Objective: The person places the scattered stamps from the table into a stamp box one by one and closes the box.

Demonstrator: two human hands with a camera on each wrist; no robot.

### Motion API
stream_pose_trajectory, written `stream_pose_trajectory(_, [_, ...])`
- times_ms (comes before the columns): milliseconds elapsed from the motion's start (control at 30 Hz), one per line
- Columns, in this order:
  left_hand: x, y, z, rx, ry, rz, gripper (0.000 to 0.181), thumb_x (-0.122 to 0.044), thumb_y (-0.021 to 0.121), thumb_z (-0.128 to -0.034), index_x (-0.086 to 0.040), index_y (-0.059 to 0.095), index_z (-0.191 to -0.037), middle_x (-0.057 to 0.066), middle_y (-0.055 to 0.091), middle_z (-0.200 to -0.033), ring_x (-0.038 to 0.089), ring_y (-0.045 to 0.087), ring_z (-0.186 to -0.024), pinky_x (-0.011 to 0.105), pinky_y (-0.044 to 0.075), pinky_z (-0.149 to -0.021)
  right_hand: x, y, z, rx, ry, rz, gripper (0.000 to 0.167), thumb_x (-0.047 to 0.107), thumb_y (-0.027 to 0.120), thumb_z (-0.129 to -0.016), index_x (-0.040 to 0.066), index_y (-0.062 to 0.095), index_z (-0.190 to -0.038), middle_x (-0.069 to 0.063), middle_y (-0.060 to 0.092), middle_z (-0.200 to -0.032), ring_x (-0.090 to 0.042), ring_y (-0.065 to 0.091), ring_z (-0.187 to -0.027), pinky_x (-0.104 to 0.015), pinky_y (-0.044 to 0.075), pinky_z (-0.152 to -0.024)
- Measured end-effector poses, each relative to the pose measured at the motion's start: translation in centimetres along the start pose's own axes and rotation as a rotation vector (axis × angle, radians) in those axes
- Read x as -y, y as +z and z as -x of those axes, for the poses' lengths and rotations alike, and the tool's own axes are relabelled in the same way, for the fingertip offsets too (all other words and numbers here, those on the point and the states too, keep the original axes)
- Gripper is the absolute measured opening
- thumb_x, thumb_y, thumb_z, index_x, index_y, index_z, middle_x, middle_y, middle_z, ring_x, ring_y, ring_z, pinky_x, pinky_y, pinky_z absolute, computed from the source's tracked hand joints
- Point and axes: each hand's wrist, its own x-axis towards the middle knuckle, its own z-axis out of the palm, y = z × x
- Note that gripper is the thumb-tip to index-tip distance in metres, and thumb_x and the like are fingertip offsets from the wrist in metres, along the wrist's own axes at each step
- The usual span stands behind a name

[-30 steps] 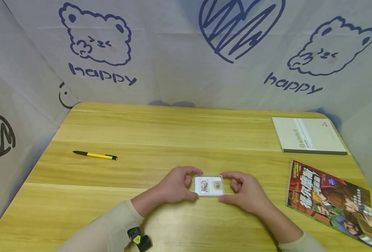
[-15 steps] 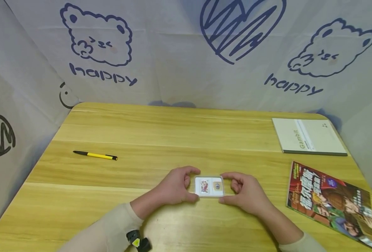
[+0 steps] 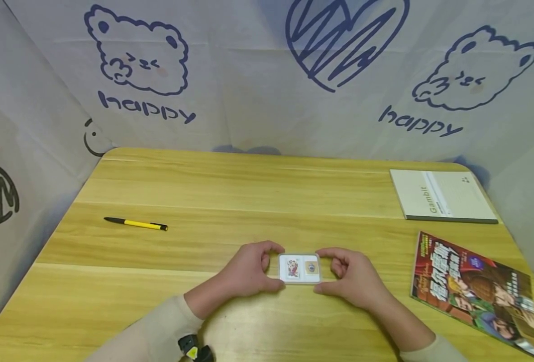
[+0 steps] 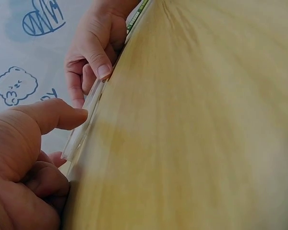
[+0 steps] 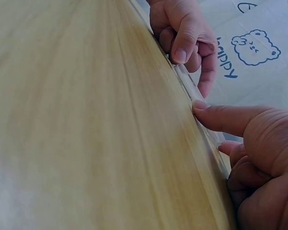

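A small flat clear plastic case [image 3: 300, 268] lies low over the table, with two little pictures on a white backing, one colourful and one tan. My left hand [image 3: 253, 269] holds its left end, index finger at the far corner and thumb at the near one. At the right end my right hand [image 3: 352, 276] pinches it the same way, other fingers curled in. Seen edge-on in the left wrist view, the case [image 4: 84, 122] runs between both hands. In the right wrist view the right thumb [image 5: 221, 117] touches its near edge.
A yellow and black pen [image 3: 135, 223] lies on the wooden table [image 3: 230, 196] at the left. To the right are a cream notebook [image 3: 443, 195] and a colourful magazine [image 3: 474, 291]. White cloth [image 3: 248, 100] with drawings hangs behind the table.
The left hand has shifted slightly left along the case's end. Its sleeve and dark wrist strap moved with it. The right hand and the case stay nearly in place.
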Motion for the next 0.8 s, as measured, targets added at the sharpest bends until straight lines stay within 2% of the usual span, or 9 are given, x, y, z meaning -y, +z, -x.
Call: stream_pose_trajectory(800, [-0.17,-0.22,0.13,-0.005,0.013,-0.053,0.064,-0.012,0.089,-0.0678,-0.002,0.063,-0.126,-0.007,0.043,-0.057,0.004,0.034,-0.046,0.021,0.031,-0.044,0.18,0.01,0.02,0.005,-0.011,0.017,0.062,0.02,0.096,-0.064,0.008,0.071,-0.119,0.003,0.043,-0.063,-0.011,0.038,-0.056,-0.027,0.04,-0.062])
